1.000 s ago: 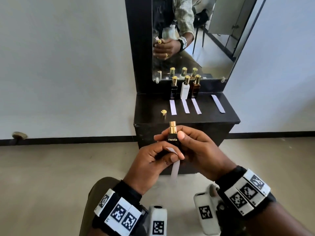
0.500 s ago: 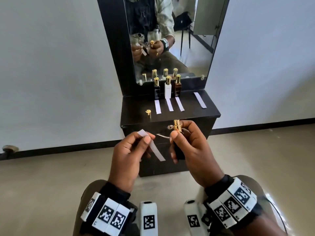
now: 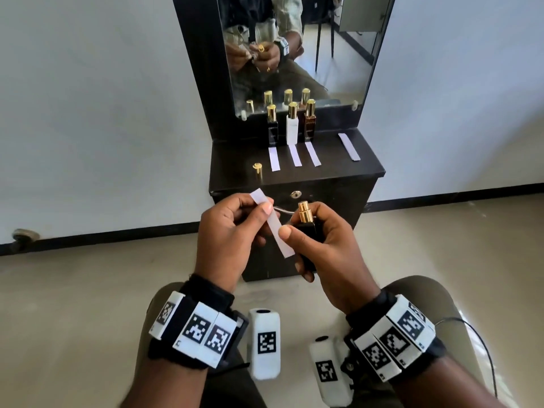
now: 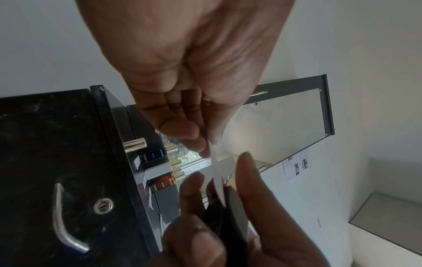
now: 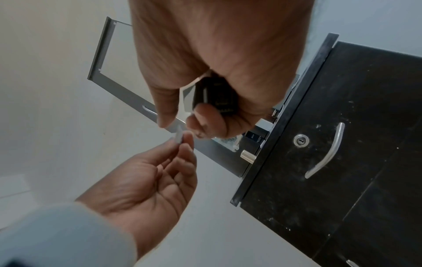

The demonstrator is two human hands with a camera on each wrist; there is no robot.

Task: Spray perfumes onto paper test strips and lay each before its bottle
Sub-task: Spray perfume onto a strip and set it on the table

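Fingers of the left hand (image 3: 232,234) pinch a white paper strip (image 3: 272,226). At 3 o'clock of it, the right hand (image 3: 326,248) grips a black perfume bottle (image 3: 307,240) with no cap.

A plain room at home, it seems: a black dressing table (image 3: 297,181) with mirror (image 3: 297,54) against bare white walls.

Strip (image 3: 272,226) raised beside black bottle (image 3: 306,240); hands closer together.

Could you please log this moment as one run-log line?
left hand: pinches test strip | right hand: grips black bottle | cap: off
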